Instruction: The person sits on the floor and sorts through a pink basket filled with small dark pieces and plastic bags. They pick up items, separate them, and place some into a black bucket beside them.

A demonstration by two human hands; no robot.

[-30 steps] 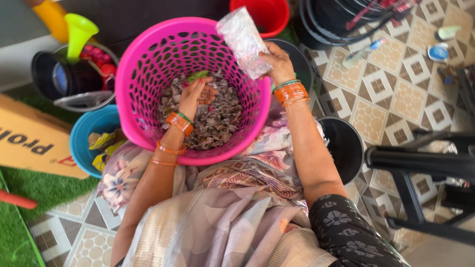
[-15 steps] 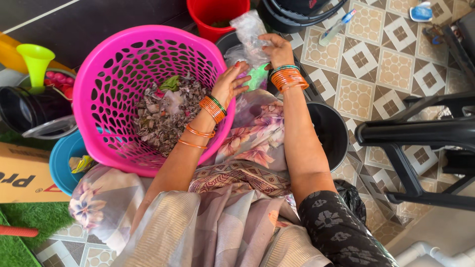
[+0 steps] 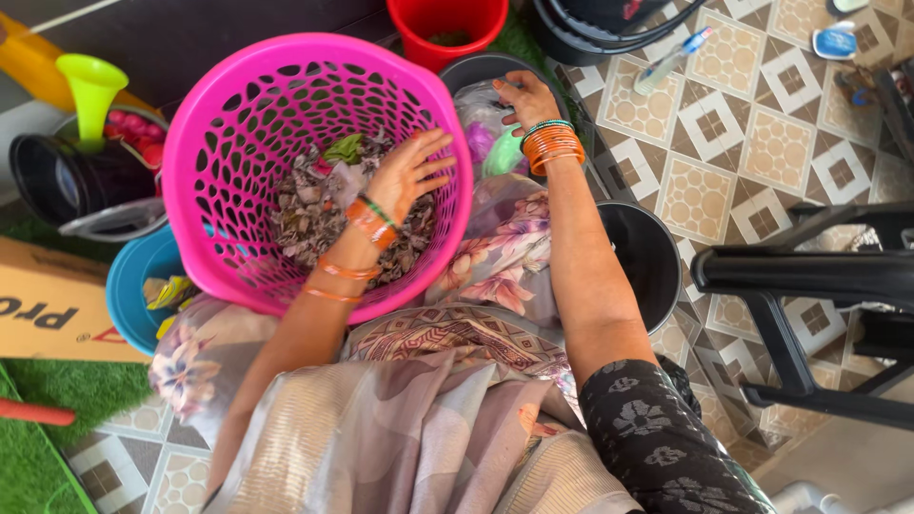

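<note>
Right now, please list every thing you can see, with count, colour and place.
basket: 1, pink, on the lap
scraps: many, brown, inside the basket
bag: 1, clear, in the black bucket past the basket
red bucket: 1, red, top
blue tub: 1, blue, left
funnel: 1, green, far left
stool: 1, black, right
box: 1, tan, left
left hand: 1, open, over the scraps
right hand: 1, on the bag

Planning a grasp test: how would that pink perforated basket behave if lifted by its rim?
The pink basket is thin plastic with holes all over, so it probably flexes at the rim. The dry scraps cover only its bottom, so it is likely light. It sits tilted on the lap with the left hand inside, so it may tip.
</note>
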